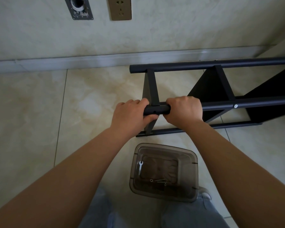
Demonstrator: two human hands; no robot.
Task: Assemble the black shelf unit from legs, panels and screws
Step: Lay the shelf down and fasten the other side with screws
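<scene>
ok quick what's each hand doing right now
Left hand: gripping the end of the near black leg.
Right hand: gripping the same leg, just beside the left.

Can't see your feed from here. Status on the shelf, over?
Both hands, left and right, grip near leg. Shelf on its side; one screw hole empty. Bin by knees, not blocking.

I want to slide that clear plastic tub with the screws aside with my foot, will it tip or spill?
Probably it slides rather than tips: the clear tub sits flat on smooth floor tiles. It looks light, holding only a small wrench and a few screws, which would likely rattle and shift.
</scene>
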